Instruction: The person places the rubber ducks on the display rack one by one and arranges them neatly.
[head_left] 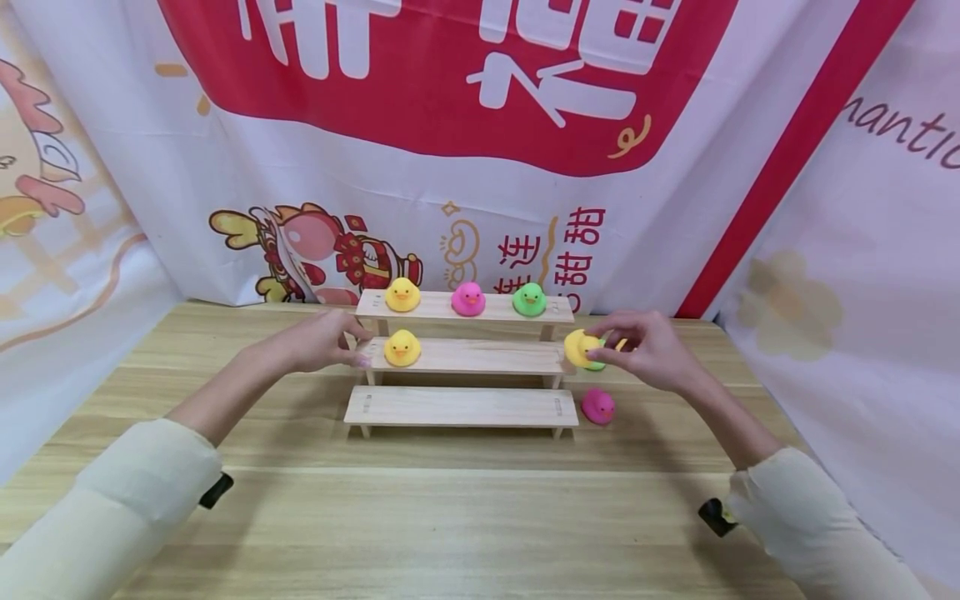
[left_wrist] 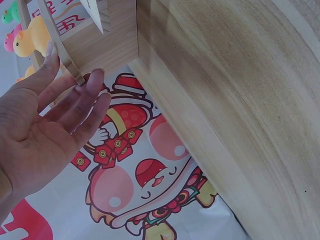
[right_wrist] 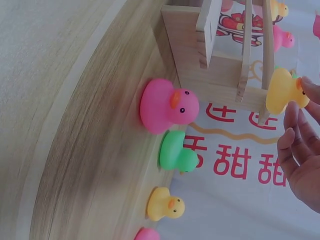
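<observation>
My right hand (head_left: 648,350) pinches a yellow rubber duck (head_left: 579,347) by thumb and fingertips, just off the right end of the middle step of a wooden tiered stand (head_left: 465,406). In the right wrist view the held duck (right_wrist: 282,92) hangs higher than the ducks on the table. My left hand (head_left: 318,342) grips the middle step's left end, thumb on top and fingers below, beside a yellow duck (head_left: 402,348) standing there. On the top step are a yellow duck (head_left: 402,294), a pink duck (head_left: 468,298) and a green duck (head_left: 529,300).
Right of the stand, a pink duck (right_wrist: 167,107), a green duck (right_wrist: 175,152), another yellow duck (right_wrist: 164,204) and a second pink duck (right_wrist: 147,234) line the wooden table (head_left: 450,525). A printed cloth (head_left: 420,125) hangs close behind the stand.
</observation>
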